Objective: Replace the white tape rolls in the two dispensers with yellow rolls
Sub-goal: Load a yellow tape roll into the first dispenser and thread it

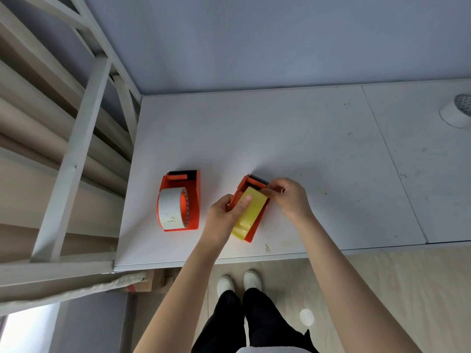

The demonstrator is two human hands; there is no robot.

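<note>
Two orange tape dispensers lie on the white table point(305, 138). The left dispenser point(192, 200) holds a white tape roll point(169, 207) and nobody touches it. The right dispenser point(254, 225) is angled and carries a yellow tape roll point(248, 215). My left hand point(224, 212) grips the left side of that dispenser, thumb pressed on the yellow roll. My right hand point(288, 197) pinches the yellow tape's free end near the black cutter point(258, 179) at the dispenser's far end.
A white roll-like object point(456, 113) lies at the table's far right edge. A grey metal rack point(76, 149) with brown paper rolls stands on the left. The table's near edge runs just below the dispensers; my feet point(239, 281) stand on the floor beneath.
</note>
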